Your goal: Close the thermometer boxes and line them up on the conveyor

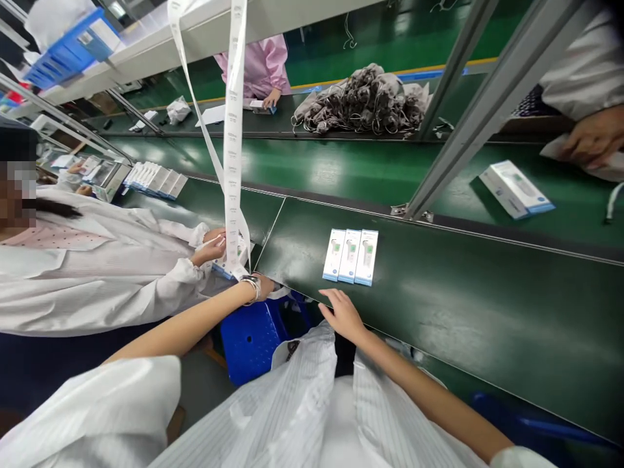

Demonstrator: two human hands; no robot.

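Note:
My left hand (264, 285) is at the near edge of the green bench, a watch on its wrist. It is beside the lower end of a hanging strip of printed labels (233, 143); its fingers are mostly hidden, so what it holds cannot be made out. At the bench edge my right hand (344, 314) has its fingers apart and nothing in them. Just beyond its fingertips, three white-and-blue boxes (350, 257) printed with a handheld thermometer-like device lie side by side, faces up.
At left a co-worker's hands (210, 248) work close to my left hand. A blue stool (251, 338) stands below. Metal posts (453, 130) rise behind the bench. Beyond are another box (517, 188), a pile of grey cabled items (363, 101) and stacked boxes (155, 179).

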